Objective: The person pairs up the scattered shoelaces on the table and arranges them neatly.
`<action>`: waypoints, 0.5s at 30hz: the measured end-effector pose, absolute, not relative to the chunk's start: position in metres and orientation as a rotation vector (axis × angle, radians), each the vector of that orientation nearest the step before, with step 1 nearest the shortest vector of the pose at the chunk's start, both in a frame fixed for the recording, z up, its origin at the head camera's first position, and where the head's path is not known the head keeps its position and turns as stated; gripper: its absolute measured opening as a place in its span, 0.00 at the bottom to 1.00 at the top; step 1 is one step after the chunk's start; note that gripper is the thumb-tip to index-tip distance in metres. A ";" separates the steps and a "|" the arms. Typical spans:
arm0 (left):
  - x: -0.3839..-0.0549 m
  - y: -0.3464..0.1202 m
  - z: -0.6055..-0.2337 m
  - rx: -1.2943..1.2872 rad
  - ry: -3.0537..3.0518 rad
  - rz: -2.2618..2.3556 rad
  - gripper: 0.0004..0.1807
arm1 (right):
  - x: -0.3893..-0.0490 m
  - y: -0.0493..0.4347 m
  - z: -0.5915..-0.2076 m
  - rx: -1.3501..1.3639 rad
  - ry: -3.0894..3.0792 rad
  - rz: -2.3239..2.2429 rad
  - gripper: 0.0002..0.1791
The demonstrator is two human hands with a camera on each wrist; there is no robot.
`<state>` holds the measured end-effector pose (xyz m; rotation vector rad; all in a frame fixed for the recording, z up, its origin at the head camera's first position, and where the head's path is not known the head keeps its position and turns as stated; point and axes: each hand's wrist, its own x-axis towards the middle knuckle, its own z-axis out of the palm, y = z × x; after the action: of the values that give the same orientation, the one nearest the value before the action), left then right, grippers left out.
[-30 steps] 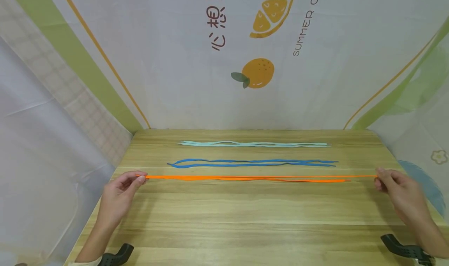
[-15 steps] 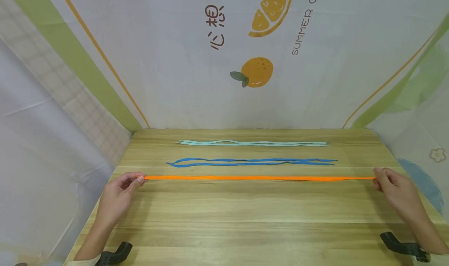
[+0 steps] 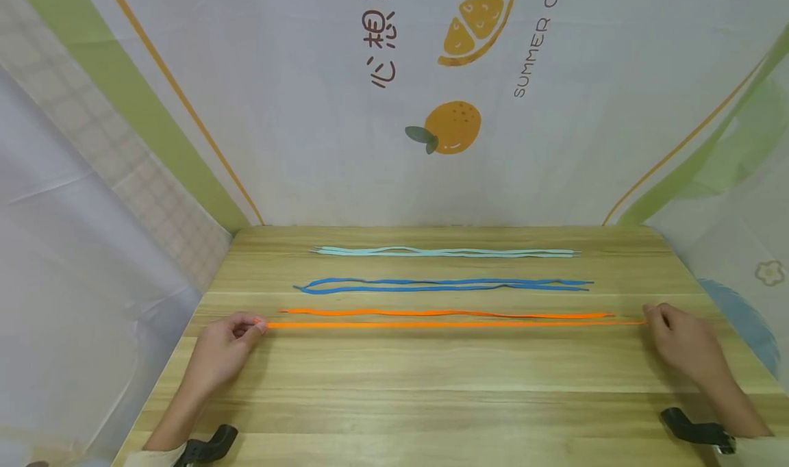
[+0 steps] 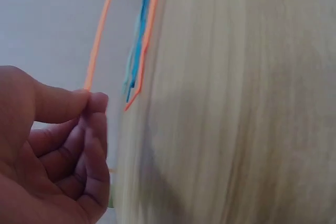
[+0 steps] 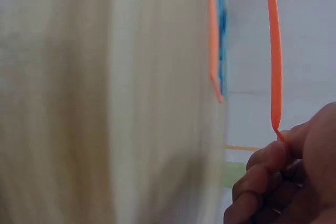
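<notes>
An orange shoelace (image 3: 456, 324) is stretched straight between both hands, held above the table as the wrist views show. My left hand (image 3: 224, 347) pinches its left end between thumb and fingertips. At the other end, the right hand (image 3: 687, 344) pinches the lace's narrow tip, clearest in the right wrist view, where the held lace (image 5: 276, 51) runs up from the fingers. Just beyond it a second orange shoelace (image 3: 382, 312) lies on the table, slightly wavy. Farther back are two blue shoelaces (image 3: 431, 288), their left ends together, and a pale mint group of laces (image 3: 444, 252).
The wooden table (image 3: 431, 412) ends at the back against a white cloth (image 3: 308, 145) printed with fruit and lettering. More cloth (image 3: 74, 248) hangs at the left side. Each wrist wears a black mount (image 3: 212, 446).
Both hands have drawn nearer each other and toward the table's front, carrying one orange shoelace away from the other. The two orange laces, earlier overlapping, now show a gap. The blue and mint laces stay put.
</notes>
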<state>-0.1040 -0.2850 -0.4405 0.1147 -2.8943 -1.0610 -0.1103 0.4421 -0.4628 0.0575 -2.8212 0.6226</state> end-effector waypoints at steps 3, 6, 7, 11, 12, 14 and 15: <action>-0.109 -0.283 -0.443 0.058 -2.918 -0.987 0.12 | -0.113 0.440 -0.467 0.061 -2.849 0.593 0.26; -0.114 -0.280 -0.445 0.014 -2.938 -0.930 0.10 | -0.117 0.437 -0.469 0.059 -2.869 0.594 0.26; -0.116 -0.279 -0.446 0.006 -2.945 -0.924 0.10 | -0.118 0.435 -0.469 0.059 -2.877 0.597 0.26; -0.120 -0.276 -0.448 -0.024 -2.958 -0.907 0.08 | -0.123 0.429 -0.469 0.049 -2.926 0.618 0.26; -0.121 -0.276 -0.448 -0.031 -2.959 -0.904 0.08 | -0.125 0.428 -0.468 0.041 -2.944 0.623 0.26; -0.123 -0.274 -0.448 -0.039 -2.959 -0.900 0.07 | -0.127 0.425 -0.467 0.021 -2.971 0.631 0.26; -0.123 -0.273 -0.448 -0.043 -2.959 -0.898 0.07 | -0.129 0.424 -0.467 0.010 -2.982 0.639 0.26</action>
<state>-0.1232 -0.2733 -0.4480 -0.0427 -2.9586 -0.8982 -0.1286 0.4243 -0.4667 0.0100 -2.9822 0.6387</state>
